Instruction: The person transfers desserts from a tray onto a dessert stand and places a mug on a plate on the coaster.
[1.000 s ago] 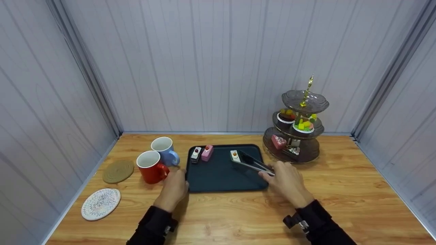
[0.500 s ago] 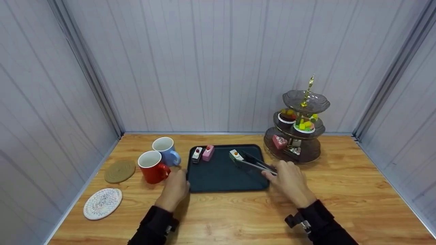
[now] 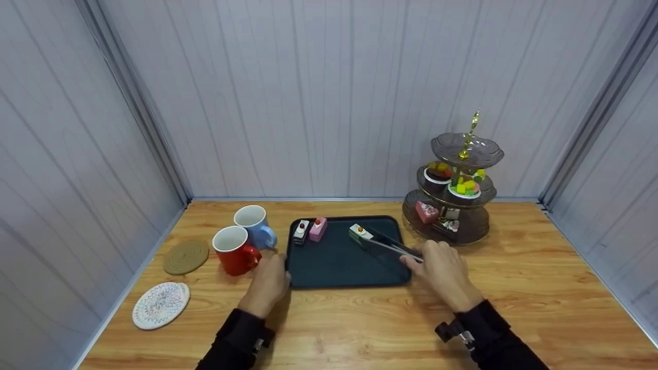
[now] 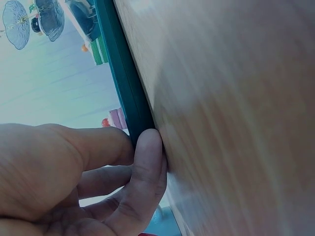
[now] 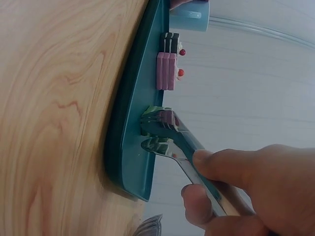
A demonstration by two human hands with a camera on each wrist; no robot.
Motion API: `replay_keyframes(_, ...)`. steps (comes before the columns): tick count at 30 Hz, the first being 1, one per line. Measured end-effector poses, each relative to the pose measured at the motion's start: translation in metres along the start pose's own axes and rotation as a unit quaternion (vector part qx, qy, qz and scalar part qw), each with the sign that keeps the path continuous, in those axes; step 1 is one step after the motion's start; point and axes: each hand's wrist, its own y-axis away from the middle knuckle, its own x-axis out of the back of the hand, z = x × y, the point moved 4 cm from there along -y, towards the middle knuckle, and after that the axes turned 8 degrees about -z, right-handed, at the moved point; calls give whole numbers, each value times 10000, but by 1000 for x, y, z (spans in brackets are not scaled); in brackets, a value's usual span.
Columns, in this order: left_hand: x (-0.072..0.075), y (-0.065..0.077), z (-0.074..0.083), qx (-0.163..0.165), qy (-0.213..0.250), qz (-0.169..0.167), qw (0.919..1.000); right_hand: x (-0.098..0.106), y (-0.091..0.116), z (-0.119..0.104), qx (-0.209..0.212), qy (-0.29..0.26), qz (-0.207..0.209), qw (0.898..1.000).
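While coasters [image 3: 161,306] and mugs [image 3: 236,260] occupy the left of the frame, the left hand [image 3: 268,281], lower left of centre, pinches the edge of the tray [image 3: 342,270]. Mid-frame, this bears a dark cake [image 3: 301,233], pink cake [image 3: 318,229] and green cake [image 3: 360,233], the last at the tips of tongs [image 3: 386,245] gripped by the right hand [image 3: 441,271]; rightmost, a tiered stand [image 3: 477,226].

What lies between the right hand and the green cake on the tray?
The metal tongs: the right hand grips them, and they reach over the dark tray to the green cake. Both the head and right wrist views show this.
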Motion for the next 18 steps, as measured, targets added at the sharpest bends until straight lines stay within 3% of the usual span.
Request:
replay_keyframes(10, -1, -1, 1, 62, 98, -71, 9999, -2, -2, 2, 148, 54, -30, 9999)
replay_keyframes(18, -2, -1, -2, -95, -9, 118, 9999, -2, -1, -2, 351, 42, 188, 9992)
